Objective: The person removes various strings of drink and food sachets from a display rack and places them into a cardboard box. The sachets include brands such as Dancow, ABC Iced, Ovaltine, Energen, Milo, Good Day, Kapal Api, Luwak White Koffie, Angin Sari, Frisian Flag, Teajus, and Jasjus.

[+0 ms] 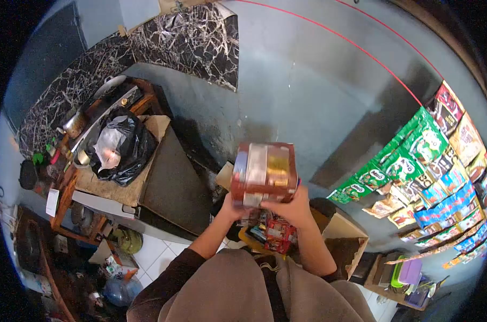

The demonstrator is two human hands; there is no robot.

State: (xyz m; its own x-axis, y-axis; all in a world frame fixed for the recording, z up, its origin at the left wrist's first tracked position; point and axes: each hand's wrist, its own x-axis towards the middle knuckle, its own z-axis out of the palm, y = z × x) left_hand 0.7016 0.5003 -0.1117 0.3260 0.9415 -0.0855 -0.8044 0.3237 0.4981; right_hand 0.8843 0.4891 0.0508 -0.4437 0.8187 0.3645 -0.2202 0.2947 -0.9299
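A reddish-brown box [262, 185] with pale and gold panels on its face is held up in front of me, slightly blurred. My left hand [233, 208] grips its lower left side, the fingers mostly hidden by the box. Around the lower right corner, my right hand [293, 205] is closed, thumb along the near edge. Below the box and between my forearms, red sachet packets [278, 235] lie in a yellow bag or tub [250, 241], partly covered by my arms and legs.
Strips of hanging sachets [410, 155] cover the wall at right, under red cords [361, 51]. At left, a black plastic bag [133, 142] sits on a worn surface. An open cardboard box [344, 236] stands right. A green gas cylinder [128, 240] is on the floor.
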